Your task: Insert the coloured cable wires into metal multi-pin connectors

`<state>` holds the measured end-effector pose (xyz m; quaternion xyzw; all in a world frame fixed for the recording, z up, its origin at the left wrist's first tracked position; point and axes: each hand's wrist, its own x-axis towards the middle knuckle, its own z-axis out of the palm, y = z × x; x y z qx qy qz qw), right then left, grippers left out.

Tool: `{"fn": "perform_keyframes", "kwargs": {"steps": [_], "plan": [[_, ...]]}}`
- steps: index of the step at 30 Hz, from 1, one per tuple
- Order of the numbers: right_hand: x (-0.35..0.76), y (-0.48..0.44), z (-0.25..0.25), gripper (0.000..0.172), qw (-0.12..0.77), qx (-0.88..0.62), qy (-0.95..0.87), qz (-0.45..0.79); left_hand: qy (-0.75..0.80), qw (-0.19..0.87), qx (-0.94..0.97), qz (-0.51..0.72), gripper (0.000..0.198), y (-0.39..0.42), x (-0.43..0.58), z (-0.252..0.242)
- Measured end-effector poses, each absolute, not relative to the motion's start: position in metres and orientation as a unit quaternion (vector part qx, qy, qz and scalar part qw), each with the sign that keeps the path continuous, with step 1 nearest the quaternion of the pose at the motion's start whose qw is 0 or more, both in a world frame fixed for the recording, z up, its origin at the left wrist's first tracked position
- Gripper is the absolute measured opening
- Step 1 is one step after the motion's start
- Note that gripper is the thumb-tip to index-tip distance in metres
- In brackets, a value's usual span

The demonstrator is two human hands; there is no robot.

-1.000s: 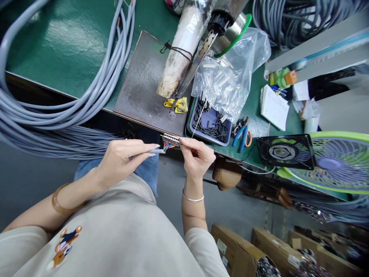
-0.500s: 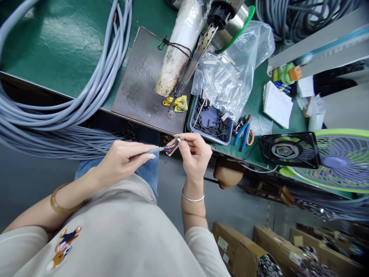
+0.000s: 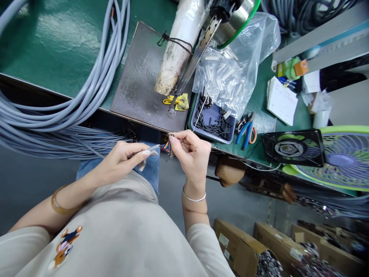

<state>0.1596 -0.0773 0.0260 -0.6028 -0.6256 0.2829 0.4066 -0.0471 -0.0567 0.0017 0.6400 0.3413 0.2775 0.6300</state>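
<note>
My left hand [image 3: 123,157] pinches the end of a grey cable [image 3: 153,147] just below the bench edge. Coloured wires [image 3: 165,147] fan out of that cable into a small metal connector [image 3: 171,143]. My right hand [image 3: 191,152] is closed round the connector, which stands edge-on between the fingertips. Both hands hover over my lap, in front of a dark metal plate [image 3: 141,88]. A thin solder wire [image 3: 201,113] slants down from above to my right fingers.
A bundle of grey cables [image 3: 66,115] loops across the green bench at left. A wrapped roll [image 3: 175,57] lies on the plate. A blue tray of black sleeves [image 3: 211,123], a plastic bag [image 3: 233,73], pliers [image 3: 245,132], small black fan [image 3: 291,148], green fan [image 3: 340,157] stand right. Cardboard boxes [image 3: 242,250] are below.
My right hand has turned the connector from lying flat to standing edge-on and drawn it slightly left toward the cable end. My left hand stays on the cable.
</note>
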Motion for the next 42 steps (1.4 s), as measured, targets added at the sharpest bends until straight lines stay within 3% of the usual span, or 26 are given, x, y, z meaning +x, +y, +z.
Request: {"fn": "perform_keyframes", "kwargs": {"steps": [15,20,24,28,30,33,38,42], "plan": [[0.157,-0.077,0.024,0.019,0.42,-0.619,-0.599,0.286,0.366,0.689,0.572,0.252,0.034,-0.055,-0.047,0.001],[0.164,-0.078,0.021,0.021,0.441,-0.615,-0.617,0.216,0.325,0.673,0.64,0.176,0.039,-0.056,-0.051,-0.006],[0.171,-0.078,0.019,0.032,0.513,-0.612,-0.59,0.116,0.249,0.587,0.76,0.126,0.027,-0.059,-0.057,-0.014],[0.182,-0.075,0.013,0.025,0.517,-0.614,-0.595,0.042,0.35,0.472,0.755,0.291,0.023,-0.042,-0.068,-0.003],[0.188,-0.073,0.011,0.022,0.488,-0.612,-0.623,0.009,0.458,0.324,0.742,0.367,0.022,-0.021,-0.076,0.009],[0.191,-0.072,0.015,0.02,0.463,-0.593,-0.657,-0.046,0.582,0.134,0.716,0.361,0.038,0.02,-0.083,0.018],[0.181,-0.092,0.047,0.02,0.496,-0.474,-0.71,-0.16,0.608,0.132,0.735,0.271,0.027,0.048,-0.082,0.008],[0.187,-0.108,0.058,0.021,0.523,-0.429,-0.72,-0.158,0.577,0.084,0.766,0.27,0.027,0.014,-0.11,0.004]]}}
